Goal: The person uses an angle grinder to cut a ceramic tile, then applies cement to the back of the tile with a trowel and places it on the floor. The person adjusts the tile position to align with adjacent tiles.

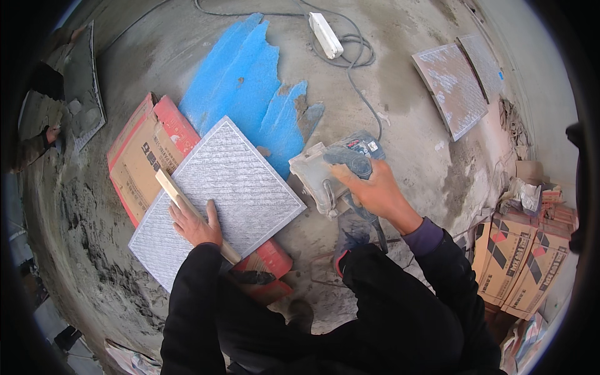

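Observation:
A square tile (234, 172) lies with its grey, ribbed face up, slantwise on a flattened cardboard box. Across it runs a pale, straight wooden strip (170, 187). My left hand (195, 226) straddles this strip and holds it against the tile, thumb on one side and fingers on the other. Just right of the tile, my right hand (375, 190) is wrapped round the handle of a dusty handheld circular saw (315, 178). The saw's grey base plate is near the tile's right corner. Its blade is hidden from view.
Torn blue foam sheet (234, 81) lies beyond the tile, over the red-edged cardboard (140, 150). A cable runs from the saw towards a white power strip (325, 36). Cut tiles (450, 87) are far right; boxes (509, 262) near right. Another person's hand (51, 134) shows far left.

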`<state>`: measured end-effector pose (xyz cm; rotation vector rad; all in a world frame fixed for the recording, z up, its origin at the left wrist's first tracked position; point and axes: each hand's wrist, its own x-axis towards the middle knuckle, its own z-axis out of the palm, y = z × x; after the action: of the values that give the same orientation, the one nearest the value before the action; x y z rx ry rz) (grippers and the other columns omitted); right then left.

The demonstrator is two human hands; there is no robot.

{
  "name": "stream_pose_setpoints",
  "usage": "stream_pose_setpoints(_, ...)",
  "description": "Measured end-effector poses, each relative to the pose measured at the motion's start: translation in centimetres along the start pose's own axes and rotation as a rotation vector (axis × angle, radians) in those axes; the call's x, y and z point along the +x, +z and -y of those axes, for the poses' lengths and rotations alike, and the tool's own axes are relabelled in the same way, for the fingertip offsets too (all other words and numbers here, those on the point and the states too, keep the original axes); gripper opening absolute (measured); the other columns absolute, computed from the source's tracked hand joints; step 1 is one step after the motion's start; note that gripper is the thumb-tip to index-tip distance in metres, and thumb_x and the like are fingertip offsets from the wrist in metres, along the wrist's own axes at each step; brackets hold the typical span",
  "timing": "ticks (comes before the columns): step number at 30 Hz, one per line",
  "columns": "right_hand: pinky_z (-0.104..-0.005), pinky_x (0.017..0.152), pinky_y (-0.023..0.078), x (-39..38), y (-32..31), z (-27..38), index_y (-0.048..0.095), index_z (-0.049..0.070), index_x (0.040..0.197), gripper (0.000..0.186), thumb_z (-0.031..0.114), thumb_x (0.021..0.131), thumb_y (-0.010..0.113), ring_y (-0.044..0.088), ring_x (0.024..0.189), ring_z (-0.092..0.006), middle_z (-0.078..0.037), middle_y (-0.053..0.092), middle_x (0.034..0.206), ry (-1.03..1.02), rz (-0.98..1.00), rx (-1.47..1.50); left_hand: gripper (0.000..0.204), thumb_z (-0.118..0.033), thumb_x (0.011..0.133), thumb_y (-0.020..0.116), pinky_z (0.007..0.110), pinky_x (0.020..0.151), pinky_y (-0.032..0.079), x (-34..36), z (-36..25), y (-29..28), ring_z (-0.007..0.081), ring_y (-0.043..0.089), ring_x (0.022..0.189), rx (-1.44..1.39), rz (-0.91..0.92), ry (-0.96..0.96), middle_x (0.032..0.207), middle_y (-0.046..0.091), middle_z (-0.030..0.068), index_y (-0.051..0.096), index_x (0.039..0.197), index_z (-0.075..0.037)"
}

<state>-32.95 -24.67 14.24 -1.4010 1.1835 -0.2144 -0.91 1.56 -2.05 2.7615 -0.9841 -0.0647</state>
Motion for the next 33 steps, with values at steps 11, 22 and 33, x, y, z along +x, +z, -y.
stream_pose_setpoints(11,-0.0339,0.090,0.055,-0.9,1.6,-0.1,0.076,0.001,0.123,0.036,0.028,0.100,0.074,0.070,0.099,-0.0140,-0.009,0.080,0.110,-0.039,-0.045,-0.070,0.099,-0.053,0.095,0.071,0.069,0.124,0.015,0.0,-0.2,-0.1,0.0480,0.019,0.160,0.008,-0.040,0.017,0.168,0.028,0.0309,0.025,0.166,-0.001)
stream_pose_setpoints(22,-0.0322,0.093,0.055,-0.9,2.6,-0.8,0.075,-0.001,0.125,0.035,0.022,0.099,0.075,0.070,0.104,-0.0127,-0.010,0.080,0.114,-0.001,-0.049,-0.066,0.098,-0.051,0.095,0.072,0.070,0.123,0.015,-0.1,-0.4,-0.5,0.0485,0.020,0.159,-0.008,-0.044,0.012,0.168,0.028,0.0310,0.026,0.165,0.000)
stream_pose_setpoints(33,-0.0322,0.095,0.055,-0.8,3.2,-0.4,0.075,0.000,0.126,0.035,0.024,0.101,0.074,0.070,0.106,-0.0132,-0.009,0.079,0.116,0.015,-0.049,-0.066,0.099,-0.051,0.095,0.072,0.070,0.123,0.016,-0.1,-0.5,-0.7,0.0489,0.019,0.159,-0.007,-0.029,0.006,0.168,0.026,0.0302,0.025,0.165,0.000)
